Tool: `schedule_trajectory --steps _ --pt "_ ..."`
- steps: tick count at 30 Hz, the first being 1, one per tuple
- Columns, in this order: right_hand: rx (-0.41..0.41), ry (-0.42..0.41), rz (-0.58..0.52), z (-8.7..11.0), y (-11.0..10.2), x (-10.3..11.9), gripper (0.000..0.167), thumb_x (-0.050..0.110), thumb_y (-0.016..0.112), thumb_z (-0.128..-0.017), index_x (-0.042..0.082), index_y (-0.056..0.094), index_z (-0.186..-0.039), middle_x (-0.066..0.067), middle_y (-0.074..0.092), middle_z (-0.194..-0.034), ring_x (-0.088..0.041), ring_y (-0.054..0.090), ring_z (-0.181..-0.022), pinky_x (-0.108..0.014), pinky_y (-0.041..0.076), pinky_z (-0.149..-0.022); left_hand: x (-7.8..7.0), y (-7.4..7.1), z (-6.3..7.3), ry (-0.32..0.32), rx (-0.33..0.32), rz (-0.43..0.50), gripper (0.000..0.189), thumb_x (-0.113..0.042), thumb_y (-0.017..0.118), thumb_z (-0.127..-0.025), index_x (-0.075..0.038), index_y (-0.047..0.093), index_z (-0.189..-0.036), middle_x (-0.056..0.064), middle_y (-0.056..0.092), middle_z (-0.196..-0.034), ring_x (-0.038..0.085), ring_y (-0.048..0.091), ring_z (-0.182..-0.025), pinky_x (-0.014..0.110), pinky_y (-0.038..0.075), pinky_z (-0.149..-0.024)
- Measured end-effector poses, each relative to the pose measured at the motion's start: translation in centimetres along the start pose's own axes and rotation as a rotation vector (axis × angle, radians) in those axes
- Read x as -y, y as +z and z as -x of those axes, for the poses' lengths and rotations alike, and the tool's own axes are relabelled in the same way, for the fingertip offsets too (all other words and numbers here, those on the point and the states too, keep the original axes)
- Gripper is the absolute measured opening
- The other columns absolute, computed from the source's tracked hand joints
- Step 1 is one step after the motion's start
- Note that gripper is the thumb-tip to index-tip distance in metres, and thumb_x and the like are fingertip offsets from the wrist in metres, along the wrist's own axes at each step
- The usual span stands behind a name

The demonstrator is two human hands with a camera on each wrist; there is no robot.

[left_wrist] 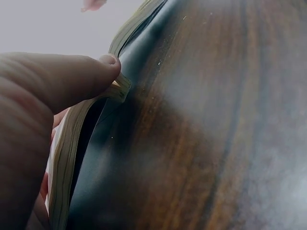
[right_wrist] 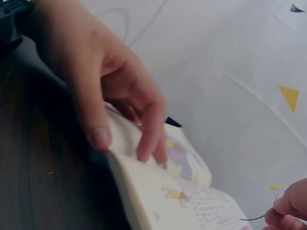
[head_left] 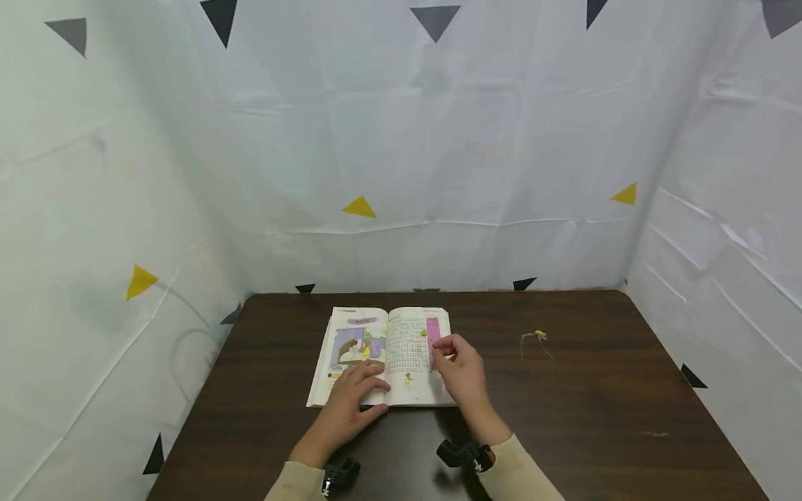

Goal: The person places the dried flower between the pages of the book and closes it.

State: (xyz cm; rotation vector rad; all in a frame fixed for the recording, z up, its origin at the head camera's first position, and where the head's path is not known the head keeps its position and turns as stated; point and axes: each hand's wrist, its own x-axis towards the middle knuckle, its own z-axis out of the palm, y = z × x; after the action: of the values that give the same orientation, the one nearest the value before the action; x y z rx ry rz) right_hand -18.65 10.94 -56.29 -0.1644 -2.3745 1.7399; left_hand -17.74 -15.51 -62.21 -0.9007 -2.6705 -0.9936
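An open picture book (head_left: 409,386) lies on the dark table, with a coloured drawing on its left page and printed text on its right. My left hand (head_left: 354,391) rests on the left page, fingers spread; in the left wrist view its thumb (left_wrist: 88,76) lies at the book's lower edge by the spine. Over the right page's outer margin, my right hand (head_left: 462,369) pinches a small flower by its thin stem (right_wrist: 254,218) between thumb and fingertips. Its yellow head (head_left: 423,332) shows above the page, near the pink strip (head_left: 433,327).
Another small yellow flower (head_left: 540,335) with thin, bent stems lies on the table (head_left: 595,403) to the right of the book. White sheeting (head_left: 438,153) with grey, black and yellow triangles surrounds the table at the back and both sides.
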Motion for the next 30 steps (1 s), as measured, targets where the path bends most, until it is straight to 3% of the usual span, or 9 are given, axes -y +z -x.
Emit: schedule_trajectory --steps 3,6,12,15,21,26,30 --pt "0.014 -0.012 -0.022 -0.3 0.4 0.7 0.014 0.011 0.075 -0.101 0.009 0.073 -0.114 -0.009 0.072 -0.09 -0.031 0.065 -0.068 -0.025 0.047 -0.048 -0.1 -0.1 0.1 0.015 -0.014 -0.028 0.035 -0.032 0.089 -0.093 -0.034 0.075 -0.124 0.004 0.062 -0.156 0.033 0.051 -0.149 0.066 0.039 -0.121" --pt "0.109 0.013 -0.139 -0.5 1.8 0.9 0.023 0.009 0.073 -0.102 0.005 0.068 -0.124 -0.012 0.069 -0.091 -0.042 0.067 -0.072 -0.026 0.049 -0.045 -0.1 -0.3 0.2 0.014 -0.01 -0.033 0.038 -0.031 0.089 -0.093 -0.036 0.076 -0.129 0.004 0.062 -0.156 0.031 0.051 -0.148 0.065 0.039 -0.121" --pt "0.194 0.023 -0.338 -0.9 5.2 -1.7 0.022 0.006 0.07 -0.104 0.002 0.064 -0.125 -0.012 0.064 -0.091 -0.022 0.061 -0.06 -0.025 0.049 -0.045 -0.3 -0.5 0.1 0.016 0.011 -0.002 0.039 -0.031 0.086 -0.096 -0.033 0.078 -0.133 0.007 0.06 -0.158 0.031 0.051 -0.149 0.066 0.037 -0.123" --pt "0.201 -0.002 -0.337 -0.9 5.8 -3.5 0.017 0.006 0.068 -0.105 0.004 0.065 -0.122 -0.012 0.063 -0.091 -0.016 0.057 -0.058 -0.023 0.047 -0.045 -0.4 -0.2 -0.1 0.024 0.008 -0.002 0.038 -0.03 0.087 -0.095 -0.033 0.078 -0.133 0.006 0.059 -0.158 0.031 0.05 -0.149 0.065 0.037 -0.122" --pt "0.202 -0.016 -0.267 -0.8 5.6 -4.0 0.008 0.006 0.07 -0.105 0.002 0.069 -0.112 -0.012 0.062 -0.083 -0.016 0.056 -0.057 -0.023 0.047 -0.046 -0.2 0.2 -0.2 0.039 -0.005 -0.031 0.039 -0.03 0.088 -0.094 -0.034 0.077 -0.131 0.005 0.06 -0.157 0.03 0.05 -0.148 0.065 0.039 -0.12" --pt "0.207 -0.033 -0.152 -0.7 5.8 -4.0 0.008 0.016 0.075 -0.104 0.011 0.075 -0.11 -0.005 0.068 -0.085 -0.01 0.058 -0.062 -0.021 0.048 -0.05 -0.3 0.2 -0.1 -0.032 0.006 -0.024 0.05 -0.032 0.089 -0.093 -0.029 0.068 -0.139 0.005 0.053 -0.164 0.031 0.047 -0.153 0.065 0.038 -0.123" --pt "0.202 -0.049 -0.158 -0.6 5.7 -3.9 0.014 0.017 0.074 -0.105 0.009 0.076 -0.116 -0.008 0.069 -0.088 -0.011 0.059 -0.063 -0.022 0.048 -0.051 -0.5 0.1 0.0 -0.086 0.014 -0.048 0.067 -0.036 0.087 -0.095 -0.029 0.058 -0.155 0.012 0.039 -0.175 0.034 0.039 -0.16 0.067 0.035 -0.127"
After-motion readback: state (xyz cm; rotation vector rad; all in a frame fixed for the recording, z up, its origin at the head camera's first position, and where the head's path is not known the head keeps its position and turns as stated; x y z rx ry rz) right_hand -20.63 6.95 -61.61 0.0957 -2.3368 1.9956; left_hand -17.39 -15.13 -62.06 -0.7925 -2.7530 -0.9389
